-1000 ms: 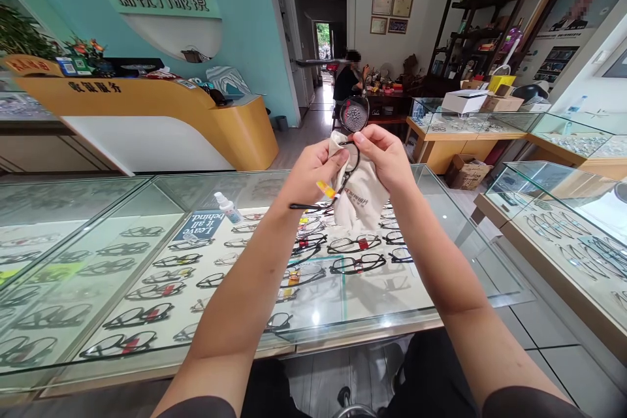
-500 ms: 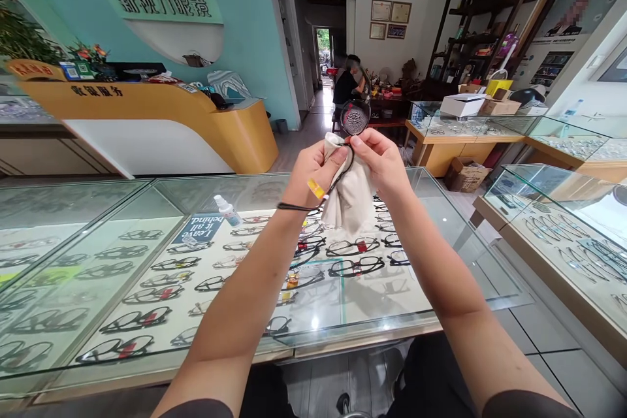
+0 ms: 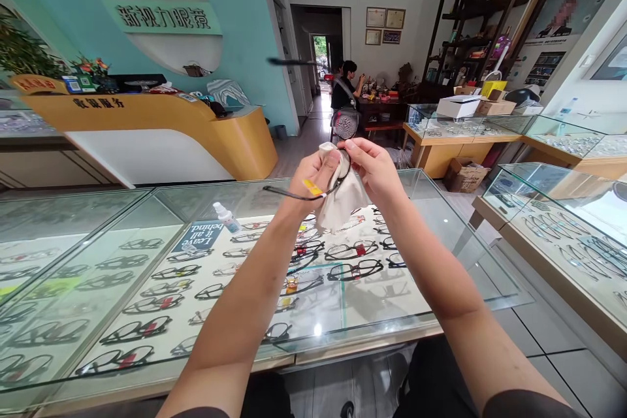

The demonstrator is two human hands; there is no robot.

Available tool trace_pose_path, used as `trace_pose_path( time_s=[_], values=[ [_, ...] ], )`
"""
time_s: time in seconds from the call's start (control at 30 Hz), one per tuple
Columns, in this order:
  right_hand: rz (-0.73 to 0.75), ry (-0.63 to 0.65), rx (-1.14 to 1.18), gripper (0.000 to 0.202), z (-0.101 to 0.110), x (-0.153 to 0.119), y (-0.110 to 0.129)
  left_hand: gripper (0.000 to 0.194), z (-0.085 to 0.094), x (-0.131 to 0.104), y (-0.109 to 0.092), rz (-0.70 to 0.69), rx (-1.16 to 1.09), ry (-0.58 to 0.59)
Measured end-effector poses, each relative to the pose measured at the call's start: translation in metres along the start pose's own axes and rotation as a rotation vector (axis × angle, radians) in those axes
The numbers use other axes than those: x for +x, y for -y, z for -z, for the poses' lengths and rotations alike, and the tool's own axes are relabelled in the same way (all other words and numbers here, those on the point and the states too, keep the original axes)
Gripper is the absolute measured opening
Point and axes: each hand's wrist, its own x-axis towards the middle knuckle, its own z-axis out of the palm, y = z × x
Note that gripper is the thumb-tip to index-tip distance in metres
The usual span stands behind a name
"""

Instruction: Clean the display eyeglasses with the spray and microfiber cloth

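Note:
A pair of dark-rimmed eyeglasses (image 3: 346, 125) is held above the glass counter. One lens stands clear at the top. A temple with a yellow tag points left past my wrist, and the other, blurred, reaches out at upper left. My left hand (image 3: 312, 177) is closed around a cream cloth (image 3: 339, 208), pressing it with the thumb against the nearer lens, which is mostly hidden. At the middle of the frame, my right hand (image 3: 376, 168) pinches the eyeglasses between thumb and fingers. The cloth's loose end hangs between both hands.
Below is a glass display counter (image 3: 392, 323) with rows of eyeglasses inside. A white spray bottle (image 3: 226, 217) stands on its top at left. More glass cases (image 3: 563, 235) are at right. A person (image 3: 345, 88) sits at a table behind; a wooden reception desk (image 3: 235, 144) is at back left.
The eyeglasses have turned in my hands: the tagged temple has risen slightly, and the other temple now shows at upper left. My right hand has moved slightly left. The cloth's hanging end has shifted.

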Motion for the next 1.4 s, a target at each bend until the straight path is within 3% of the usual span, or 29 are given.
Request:
trace_pose_path(
  time_s=[0.1,0.23,0.33,0.47,0.7,0.87,0.97,1.1,1.2,1.4],
  values=[
    [0.064,-0.057,-0.034,0.042,0.005,0.0,0.007,0.068,0.012,0.004,0.005,0.105,-0.104,0.02],
    [0.26,-0.055,-0.175,0.034,0.011,-0.009,0.03,0.066,0.035,0.005,0.001,0.27,-0.12,-0.006],
    [0.503,-0.01,-0.477,0.03,0.013,-0.021,0.05,0.06,0.048,0.001,-0.012,0.368,-0.113,-0.036],
    [0.831,-0.01,-0.915,0.015,0.014,-0.038,0.066,0.059,0.056,-0.005,-0.026,0.494,-0.152,0.03],
    [1.234,0.175,-1.636,0.014,0.025,-0.051,0.082,0.063,0.056,-0.007,-0.02,0.563,-0.276,0.217],
    [1.258,0.491,-1.781,0.026,0.032,-0.053,0.093,0.06,0.053,-0.011,-0.015,0.574,-0.291,0.339],
    [1.353,0.576,-1.783,0.025,0.03,-0.053,0.094,0.059,0.049,-0.013,-0.012,0.549,-0.301,0.414],
    [1.507,0.573,-1.845,0.021,0.03,-0.05,0.09,0.056,0.044,-0.008,-0.002,0.523,-0.335,0.552],
    [1.572,0.532,-1.902,0.022,0.034,-0.047,0.085,0.056,0.043,-0.004,0.005,0.547,-0.329,0.59],
    [1.453,0.512,-1.95,0.028,0.049,-0.042,0.077,0.062,0.054,-0.002,0.007,0.586,-0.353,0.537]
  ],
)
